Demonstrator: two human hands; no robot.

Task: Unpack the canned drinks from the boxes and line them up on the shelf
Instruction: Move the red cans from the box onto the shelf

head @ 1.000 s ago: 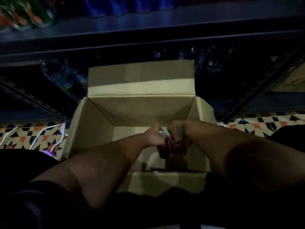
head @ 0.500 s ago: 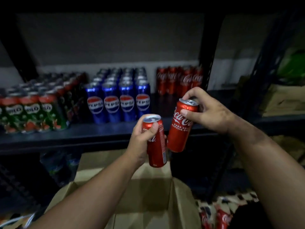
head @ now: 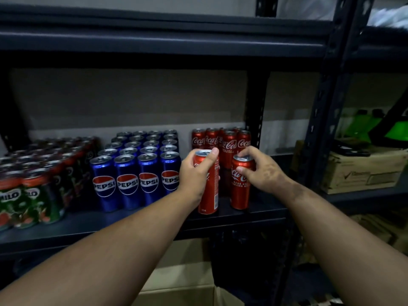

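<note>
I have a red cola can [head: 208, 184] in my left hand [head: 195, 173] and a second red can [head: 241, 184] in my right hand [head: 259, 171], each grip wrapped round the upper part of its can, fingers over the rim, and both cans stand upright at the front of the dark shelf [head: 132, 219], apparently with their bases on it, well ahead of the red cans already lined up [head: 221, 140] at the back. To do this well I judge I should slide each one straight back along the shelf rather than lift it, keeping it upright until it sits in line with the rows behind, labels facing out like theirs. The left can is just beside the blue cans [head: 136, 171], so I would keep it from knocking the nearest one. The green and red cans [head: 31, 195] sit further left, well apart, and the cardboard box [head: 183, 290] waits below the shelf for the next pair
</note>
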